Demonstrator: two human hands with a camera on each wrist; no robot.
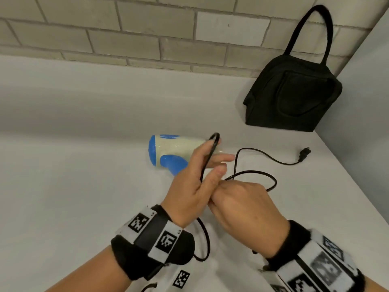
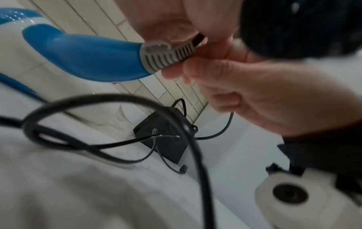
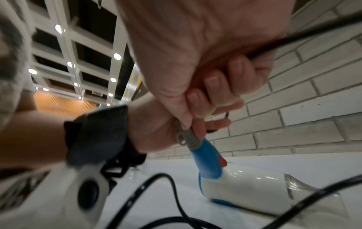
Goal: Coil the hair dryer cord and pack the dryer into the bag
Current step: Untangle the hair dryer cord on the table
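Observation:
The white and blue hair dryer (image 1: 174,150) lies on its side on the white table, its blue handle (image 2: 78,57) pointing toward me. My left hand (image 1: 202,171) pinches the grey ribbed sleeve (image 2: 166,57) where the black cord leaves the handle, and one loop of cord (image 1: 212,148) runs over its fingers. My right hand (image 1: 242,199) sits right beside it, fingers curled round the cord (image 3: 305,38). The rest of the cord lies loose to the right and ends at the plug (image 1: 304,153). The black bag (image 1: 294,95) stands upright at the back right.
A brick wall (image 1: 147,34) runs along the back of the table (image 1: 73,165). A grey side panel (image 1: 366,102) closes off the right behind the bag. A slack loop of cord (image 1: 207,239) hangs near my left wrist.

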